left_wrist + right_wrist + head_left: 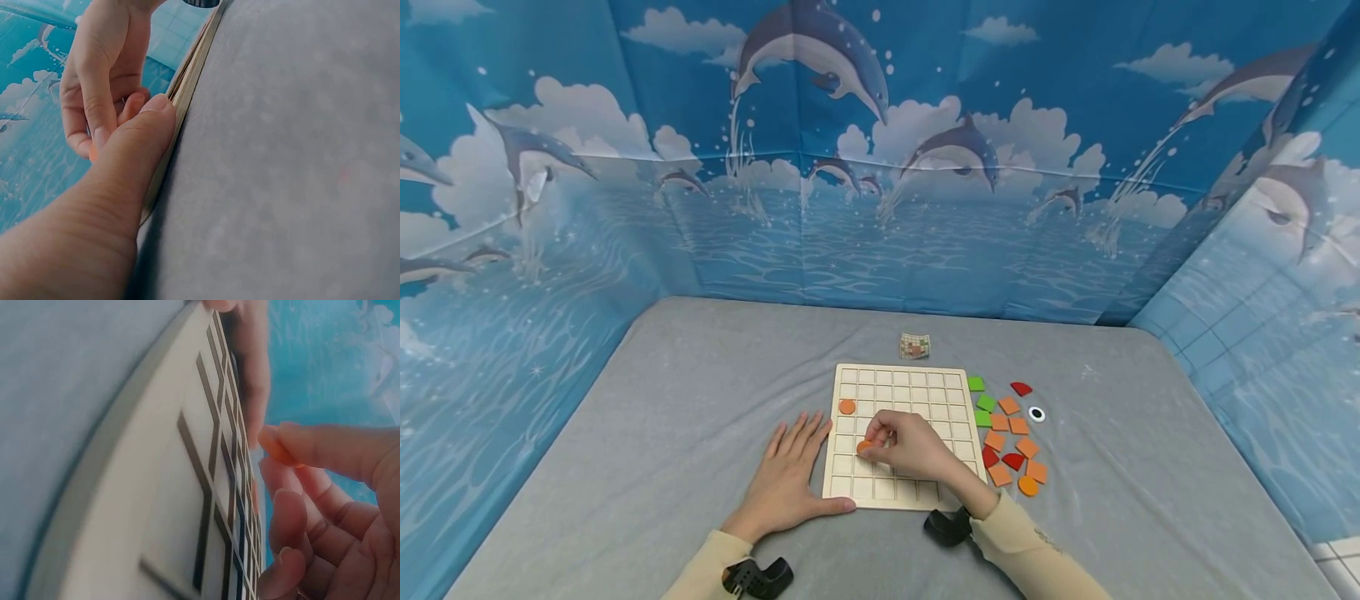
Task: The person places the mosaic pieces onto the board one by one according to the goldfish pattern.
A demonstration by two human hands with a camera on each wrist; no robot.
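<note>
Two flat, round orange discs are in use at a square, pale wooden board [898, 500] marked with a grid of shallow cells: one orange disc [847, 407] lies in a cell toward the far left, and the held disc [864, 448] is above the board's left part, nearer the person. The right hand [908, 442] pinches that held disc between thumb and fingertip, the other fingers bent loosely. The left hand [793, 479] has its fingers straight and spread beside the board's left edge, its thumb at the near left corner. Right of the board, on the grey cloth-covered desk [737, 358], lie green pieces [986, 403], orange square pieces [1027, 448], red curved-edged pieces [1021, 389] and a white piece with a black centre [1037, 414]; a small printed card [915, 346] sits beyond the far edge, its print too small to read. Fingers cover much of the held disc, only a sliver showing in the left wrist view; whether it touches the board is hard to tell. The right hand and forearm hide several cells, and the right wrist view cuts off the left hand.
</note>
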